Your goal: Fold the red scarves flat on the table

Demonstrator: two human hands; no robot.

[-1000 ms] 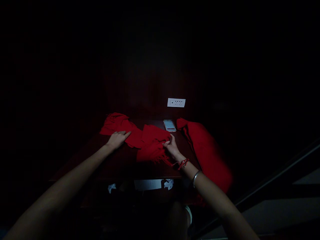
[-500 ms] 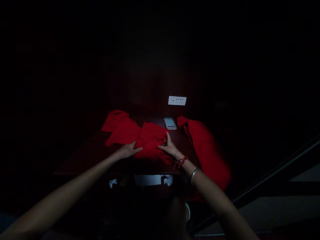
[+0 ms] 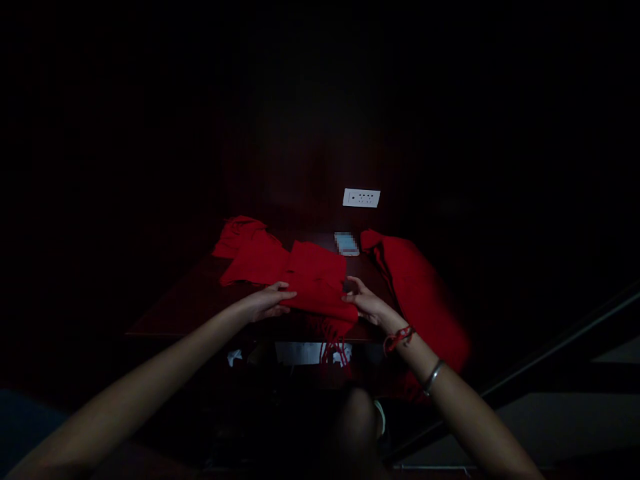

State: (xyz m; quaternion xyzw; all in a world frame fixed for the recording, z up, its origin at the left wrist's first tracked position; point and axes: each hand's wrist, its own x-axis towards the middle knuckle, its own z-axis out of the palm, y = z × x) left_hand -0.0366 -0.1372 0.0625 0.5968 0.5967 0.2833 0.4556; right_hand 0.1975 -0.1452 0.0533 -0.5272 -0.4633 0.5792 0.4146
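A folded red scarf (image 3: 320, 277) with a fringe lies near the front of the dark table, its tassels hanging over the edge. At its left side, my left hand (image 3: 269, 303) grips the cloth, thumb on top and fingers beneath. My right hand (image 3: 366, 301) pinches the right side, with the fingers curled round the border. Another folded red cloth (image 3: 257, 257), probably a scarf too, lies to the left and partly meets the held one. On the right, a long red cloth (image 3: 425, 293) runs down over the table's edge.
A phone (image 3: 347, 244) lies at the back of the table (image 3: 175, 303), close to the wall. Above it is a white socket plate (image 3: 361, 198). Pale papers (image 3: 300, 353) show beneath the tabletop. Much of the room is too dark to make out.
Both hands have taken hold of the scarf's sides and drawn its near part toward me. The fringe, which lay on the table, now hangs past the front edge. The view has shifted slightly.
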